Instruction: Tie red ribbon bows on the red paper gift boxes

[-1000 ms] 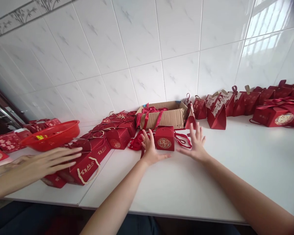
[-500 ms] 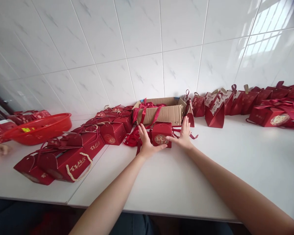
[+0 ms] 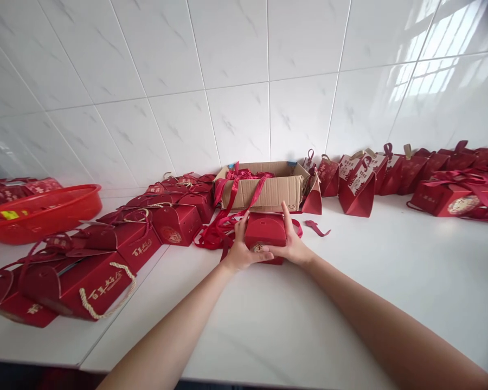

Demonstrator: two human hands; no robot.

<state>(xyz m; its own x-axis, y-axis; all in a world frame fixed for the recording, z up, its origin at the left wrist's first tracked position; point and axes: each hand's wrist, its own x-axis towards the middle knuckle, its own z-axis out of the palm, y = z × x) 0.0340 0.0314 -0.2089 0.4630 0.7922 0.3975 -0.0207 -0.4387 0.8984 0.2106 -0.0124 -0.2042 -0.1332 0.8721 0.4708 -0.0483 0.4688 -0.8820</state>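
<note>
I have both hands around a small red box (image 3: 265, 226), which sits on the white table (image 3: 244, 325) in the middle of the scene, in front of me. My left hand (image 3: 239, 255) is against its left side and my right hand (image 3: 296, 247) against its right, fingers reaching along the sides and thumbs crossing its near face, so both are partly closed with the box held between them. The thumbs cover much of the gold emblem (image 3: 259, 248) on that face.

Red ribbons (image 3: 211, 234) lie heaped just left of the box, and a short loose strip (image 3: 318, 228) lies on the table to its right. Just beyond the box stands an open cardboard carton (image 3: 282, 195) with more ribbon inside and some hanging over its near side.

On the left, a row of red gift boxes (image 3: 177, 223) runs from near the carton toward the near edge; one nearer box (image 3: 65, 292) has a cream rope handle (image 3: 132, 287). Farther left is a red plastic basin (image 3: 44, 212). To the right of the carton, upright wedge-shaped boxes (image 3: 357, 192) with loops on top line the tiled wall (image 3: 236, 49), and at the far right sits a ribbon-topped box (image 3: 441, 199).
</note>
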